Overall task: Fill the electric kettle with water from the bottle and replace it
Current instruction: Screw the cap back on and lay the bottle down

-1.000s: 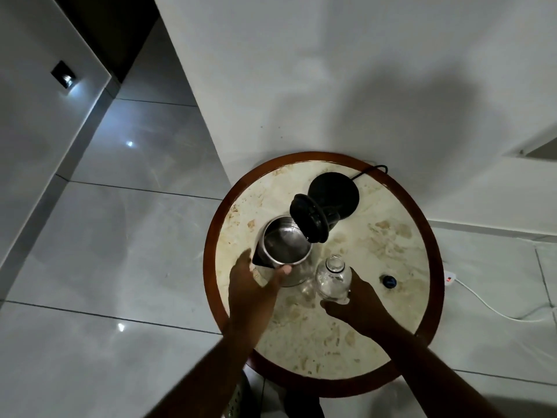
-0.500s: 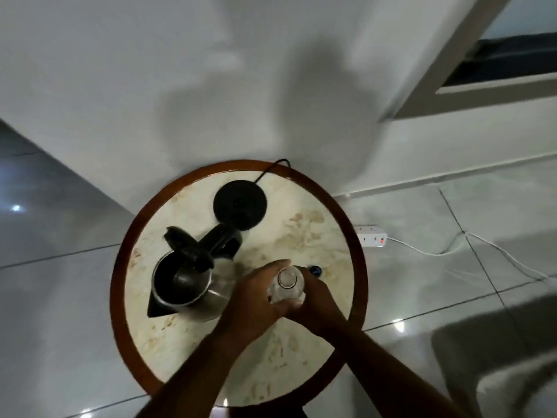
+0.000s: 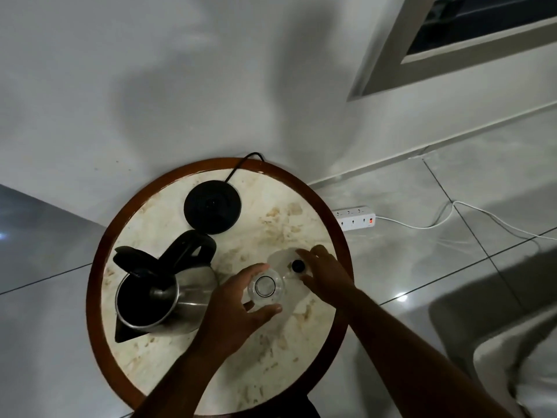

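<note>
A steel electric kettle (image 3: 193,292) with a black handle stands on the left of the round marble table (image 3: 271,357), its black lid (image 3: 132,260) flipped open. Behind it lies the black kettle base (image 3: 212,206), bare. A clear bottle (image 3: 265,287) stands upright and uncapped at the table's middle; my left hand (image 3: 232,315) wraps around it. Its small dark cap (image 3: 298,266) lies on the table just right of the bottle. My right hand (image 3: 324,273) hovers over the cap, a fingertip on either side of it.
The table has a raised brown wooden rim (image 3: 93,285) and stands against a white wall. A white power strip (image 3: 357,220) with a cable lies on the tiled floor to the right. Pale upholstery (image 3: 518,372) fills the lower right corner.
My left hand left the kettle and took hold of the bottle. My right hand let go of the bottle and moved right to the cap. The view swung rightwards.
</note>
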Tool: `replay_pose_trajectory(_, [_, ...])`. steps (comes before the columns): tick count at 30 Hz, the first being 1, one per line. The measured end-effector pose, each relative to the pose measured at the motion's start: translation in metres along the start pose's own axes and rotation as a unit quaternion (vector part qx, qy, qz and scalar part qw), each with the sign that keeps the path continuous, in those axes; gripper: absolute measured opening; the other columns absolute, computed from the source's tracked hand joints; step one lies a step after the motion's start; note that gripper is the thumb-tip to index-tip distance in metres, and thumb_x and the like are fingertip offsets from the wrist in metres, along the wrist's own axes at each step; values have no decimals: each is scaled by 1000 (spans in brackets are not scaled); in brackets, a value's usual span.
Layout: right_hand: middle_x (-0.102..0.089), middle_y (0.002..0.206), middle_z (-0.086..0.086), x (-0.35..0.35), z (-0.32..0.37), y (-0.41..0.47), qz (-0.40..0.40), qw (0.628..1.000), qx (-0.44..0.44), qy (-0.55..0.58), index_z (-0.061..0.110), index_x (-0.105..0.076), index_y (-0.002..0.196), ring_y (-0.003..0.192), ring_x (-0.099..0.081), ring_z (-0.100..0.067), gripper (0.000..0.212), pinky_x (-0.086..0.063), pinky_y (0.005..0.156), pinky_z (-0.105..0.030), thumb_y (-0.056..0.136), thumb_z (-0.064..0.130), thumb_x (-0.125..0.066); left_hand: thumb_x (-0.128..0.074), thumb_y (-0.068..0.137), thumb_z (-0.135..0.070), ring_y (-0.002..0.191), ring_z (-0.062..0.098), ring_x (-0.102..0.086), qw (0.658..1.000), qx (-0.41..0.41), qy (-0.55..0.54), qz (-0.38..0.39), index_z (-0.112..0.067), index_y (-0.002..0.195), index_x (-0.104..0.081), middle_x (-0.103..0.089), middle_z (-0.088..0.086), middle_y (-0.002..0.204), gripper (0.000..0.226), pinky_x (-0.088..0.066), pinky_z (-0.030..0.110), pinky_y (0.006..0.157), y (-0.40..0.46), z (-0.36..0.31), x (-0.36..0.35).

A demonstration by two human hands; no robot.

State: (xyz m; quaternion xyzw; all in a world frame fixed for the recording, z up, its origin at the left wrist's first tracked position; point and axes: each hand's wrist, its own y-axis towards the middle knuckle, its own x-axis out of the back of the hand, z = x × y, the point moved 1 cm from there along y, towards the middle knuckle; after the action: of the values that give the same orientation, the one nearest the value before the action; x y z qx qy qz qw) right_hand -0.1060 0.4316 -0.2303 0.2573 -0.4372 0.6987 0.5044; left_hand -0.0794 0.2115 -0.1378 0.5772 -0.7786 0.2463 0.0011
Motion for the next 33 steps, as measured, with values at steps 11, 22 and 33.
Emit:
replay_pose_trajectory(11, [-60,92,7,79,73,-31,-101,982,47,150,19,-69,109,72,-61,-1,32,-48,66,-8,79,25,-76,-88,66,-20,111,-12,-55,1000,4,-28,9,-51,113,-56,-59,-23,121,65,-58,24,83,-2,-4,2])
replay_pose_trajectory(22, [-52,112,-4,107,147,-64,27,976,204,-71,11,-63,114,96,-54,-18,25,-42,78,-19,90,17,-61,-79,69,10,100,6,-67,995,-2,-95,40,-11,120,-61,-68,1,112,59,-55,17,74,6,0,3])
replay_pose_trajectory(33, [-59,110,-6,103,159,-66,31,977,140,-155,12,-59,114,83,-54,-14,52,-37,70,-23,89,56,-50,-86,60,-14,114,23,-64,992,10,-128,20,-20,119,-65,-68,3,118,63,-56,44,92,-1,8,3])
